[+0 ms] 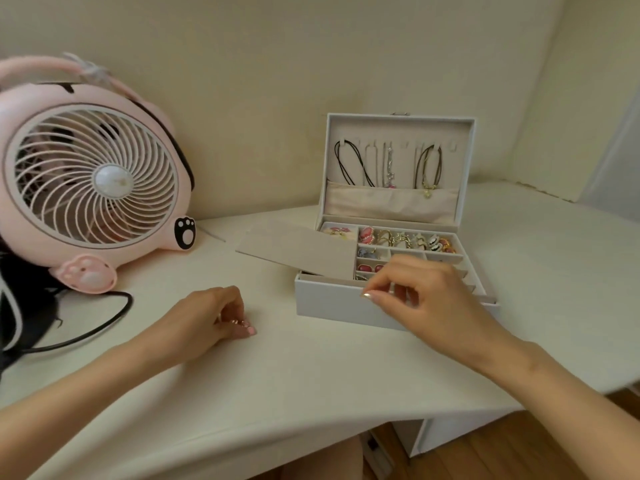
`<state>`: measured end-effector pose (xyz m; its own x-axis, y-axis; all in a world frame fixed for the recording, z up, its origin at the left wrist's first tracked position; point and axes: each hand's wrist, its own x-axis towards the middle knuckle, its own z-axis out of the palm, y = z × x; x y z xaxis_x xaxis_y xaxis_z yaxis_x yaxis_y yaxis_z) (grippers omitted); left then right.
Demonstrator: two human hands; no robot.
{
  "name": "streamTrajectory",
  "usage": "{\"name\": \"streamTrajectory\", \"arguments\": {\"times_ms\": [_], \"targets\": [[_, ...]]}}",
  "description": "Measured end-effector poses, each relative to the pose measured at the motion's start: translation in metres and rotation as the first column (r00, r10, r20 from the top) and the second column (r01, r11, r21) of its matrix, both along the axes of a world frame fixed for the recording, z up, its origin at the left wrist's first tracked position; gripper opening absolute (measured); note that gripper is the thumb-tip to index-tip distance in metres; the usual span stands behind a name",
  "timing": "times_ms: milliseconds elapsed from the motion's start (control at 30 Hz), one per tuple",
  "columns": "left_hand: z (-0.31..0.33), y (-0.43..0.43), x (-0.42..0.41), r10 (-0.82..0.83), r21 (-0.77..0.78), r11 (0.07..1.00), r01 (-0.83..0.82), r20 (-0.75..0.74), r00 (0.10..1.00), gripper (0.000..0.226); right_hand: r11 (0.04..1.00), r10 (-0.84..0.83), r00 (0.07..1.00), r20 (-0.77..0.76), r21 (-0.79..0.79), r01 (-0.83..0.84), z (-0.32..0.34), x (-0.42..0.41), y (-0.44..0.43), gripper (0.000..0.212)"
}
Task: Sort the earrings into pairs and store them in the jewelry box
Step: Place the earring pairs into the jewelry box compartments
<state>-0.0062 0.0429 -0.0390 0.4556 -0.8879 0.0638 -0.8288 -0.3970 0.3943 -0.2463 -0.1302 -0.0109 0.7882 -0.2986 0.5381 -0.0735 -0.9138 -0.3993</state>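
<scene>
The white jewelry box [332,303] stands open on the table, its lid upright with necklaces [388,168] hanging inside. Its tray compartments hold pink, gold and striped earrings [405,239]. A beige flap [298,249] lies across the tray's left part. My right hand [419,289] hovers over the front compartments with fingers curled and thumb meeting forefinger; whether it pinches anything is hidden. My left hand [214,317] rests on the table left of the box, fingers curled around a small gold-coloured piece [235,322].
A pink cat-shaped desk fan [93,178] stands at the back left, its black cable [104,323] trailing over the table [311,368] toward the left edge. Dark items lie at the far left. The wall is close behind the box. Wooden floor shows below the table's front edge.
</scene>
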Motion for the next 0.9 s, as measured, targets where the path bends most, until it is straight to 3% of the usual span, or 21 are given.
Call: {"name": "streamTrajectory", "arguments": {"times_ms": [167,300,467,600,700,800,900], "targets": [[0.000,-0.009,-0.006,-0.135,-0.003,0.991,0.135,-0.051,0.990,0.017,0.994,0.110,0.986,-0.127,0.007,-0.110,-0.008,0.018,0.022,0.009],[-0.003,-0.016,-0.017,-0.199,-0.063,0.979,0.196,-0.043,0.979,0.024,0.993,0.109,0.979,-0.173,0.067,-0.099,-0.014,0.030,0.026,0.010],[0.003,-0.030,-0.048,-0.305,-0.239,0.937,0.256,-0.199,0.931,0.020,0.939,0.109,0.970,-0.215,0.342,-0.029,-0.025,0.041,0.029,0.024],[0.015,-0.043,-0.064,-0.320,-0.351,0.921,0.171,-0.425,0.847,0.013,0.818,0.054,0.998,-0.012,0.574,-0.037,-0.025,0.038,0.024,0.027],[0.022,-0.051,-0.073,-0.338,-0.409,0.902,0.137,-0.473,0.814,0.012,0.695,0.051,0.992,0.119,0.709,-0.121,-0.020,0.031,0.020,0.027],[0.030,-0.061,-0.081,-0.345,-0.457,0.883,0.110,-0.472,0.811,0.013,0.683,0.016,0.981,0.193,0.715,-0.151,-0.012,0.022,0.015,0.013],[0.039,-0.076,-0.089,-0.359,-0.495,0.866,0.077,-0.506,0.785,0.016,0.719,-0.045,0.970,0.241,0.682,-0.136,-0.002,0.013,0.007,0.014]]}}
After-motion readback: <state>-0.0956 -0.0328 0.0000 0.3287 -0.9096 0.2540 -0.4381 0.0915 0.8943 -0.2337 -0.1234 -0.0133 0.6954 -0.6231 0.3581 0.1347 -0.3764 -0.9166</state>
